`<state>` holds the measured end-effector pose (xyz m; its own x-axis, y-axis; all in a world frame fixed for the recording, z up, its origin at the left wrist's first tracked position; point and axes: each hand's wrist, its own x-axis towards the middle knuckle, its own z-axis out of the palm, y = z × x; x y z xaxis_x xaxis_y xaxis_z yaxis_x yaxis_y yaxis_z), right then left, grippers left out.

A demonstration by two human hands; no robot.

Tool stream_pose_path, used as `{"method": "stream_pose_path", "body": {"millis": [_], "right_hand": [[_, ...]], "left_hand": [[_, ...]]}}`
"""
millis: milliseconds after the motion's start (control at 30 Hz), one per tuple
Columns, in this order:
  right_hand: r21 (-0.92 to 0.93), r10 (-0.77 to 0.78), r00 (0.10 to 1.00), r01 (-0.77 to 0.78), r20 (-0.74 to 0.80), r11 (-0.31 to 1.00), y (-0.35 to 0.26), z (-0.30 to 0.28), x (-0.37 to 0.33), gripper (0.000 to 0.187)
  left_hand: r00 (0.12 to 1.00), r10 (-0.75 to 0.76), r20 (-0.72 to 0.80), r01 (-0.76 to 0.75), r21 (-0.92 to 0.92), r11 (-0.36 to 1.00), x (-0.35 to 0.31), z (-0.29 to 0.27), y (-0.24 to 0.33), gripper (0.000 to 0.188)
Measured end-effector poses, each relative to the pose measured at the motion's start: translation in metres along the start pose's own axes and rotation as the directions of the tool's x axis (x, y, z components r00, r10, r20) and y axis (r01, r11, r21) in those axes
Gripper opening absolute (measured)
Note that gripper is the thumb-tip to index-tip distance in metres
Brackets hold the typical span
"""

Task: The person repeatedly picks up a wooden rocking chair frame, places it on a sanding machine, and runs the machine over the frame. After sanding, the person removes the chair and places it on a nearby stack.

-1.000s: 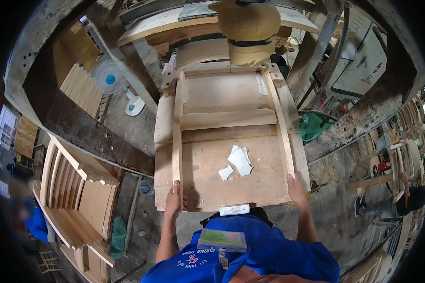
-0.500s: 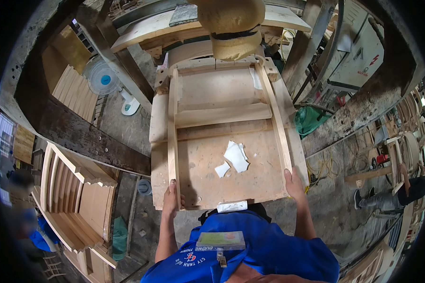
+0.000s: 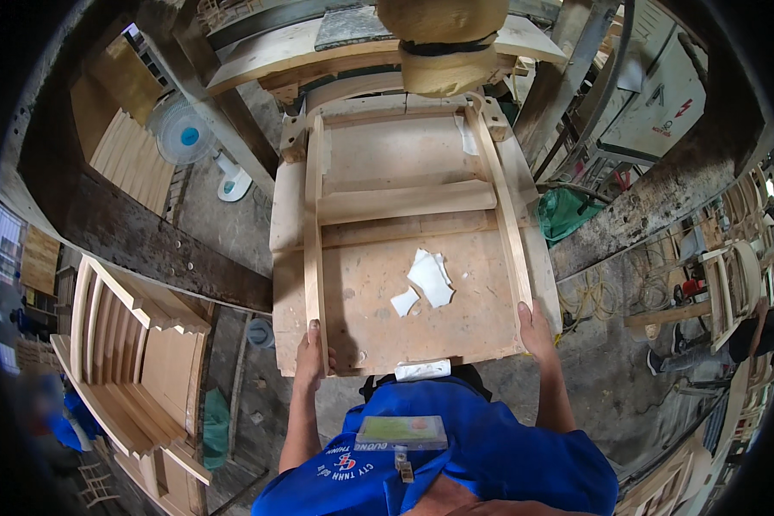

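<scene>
A pale wooden frame (image 3: 314, 267) with two long side rails and a curved crosspiece (image 3: 408, 202) lies over a worn wooden work board (image 3: 361, 331). My left hand (image 3: 311, 354) is closed round the near end of the left rail, thumb on top. Round the near end of the right rail is my right hand (image 3: 537, 331), also with its thumb on top. Between the rails, torn white pieces (image 3: 430, 277) lie on the board. The far rail ends sit beside two drilled wooden blocks (image 3: 292, 138).
A thick yellowish, padded-looking machine part (image 3: 447, 52) hangs above the board's far end. Dark metal beams (image 3: 163, 249) flank both sides. Slatted wooden parts (image 3: 133, 344) stand at left, near a fan (image 3: 183, 133). A person (image 3: 748, 335) is at far right.
The whole view has shifted slightly, with the overhead machine part now higher and farther right in the picture. Both hands keep their grip on the rails. The person at far right has changed posture.
</scene>
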<state>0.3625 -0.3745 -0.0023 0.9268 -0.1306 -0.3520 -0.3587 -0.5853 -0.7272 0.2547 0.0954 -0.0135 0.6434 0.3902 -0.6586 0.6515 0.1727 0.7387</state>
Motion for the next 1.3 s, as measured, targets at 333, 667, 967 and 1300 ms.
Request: {"method": "stream_pose_path", "body": {"millis": [333, 667, 967, 1300], "right_hand": [[-0.098, -0.171, 0.981, 0.162, -0.093, 0.982, -0.005, -0.005, -0.003, 0.048], [0.03, -0.013, 0.998, 0.015, -0.056, 0.999, -0.011, -0.004, -0.005, 0.055], [0.069, -0.059, 0.993, 0.066, -0.098, 0.995, -0.003, -0.001, -0.003, 0.055], [0.05, -0.03, 0.996, 0.035, -0.087, 0.998, -0.012, -0.004, -0.005, 0.051]], "left_hand": [[1.0, -0.007, 0.011, 0.007, 0.001, 1.0, -0.004, 0.001, 0.007, 0.071], [1.0, 0.015, -0.025, -0.014, 0.03, 0.999, -0.008, 0.001, 0.01, 0.073], [0.999, 0.024, -0.037, -0.022, 0.046, 0.999, -0.014, 0.004, 0.016, 0.077], [0.999, 0.033, -0.039, -0.03, 0.082, 0.996, -0.014, 0.002, 0.019, 0.077]]}}
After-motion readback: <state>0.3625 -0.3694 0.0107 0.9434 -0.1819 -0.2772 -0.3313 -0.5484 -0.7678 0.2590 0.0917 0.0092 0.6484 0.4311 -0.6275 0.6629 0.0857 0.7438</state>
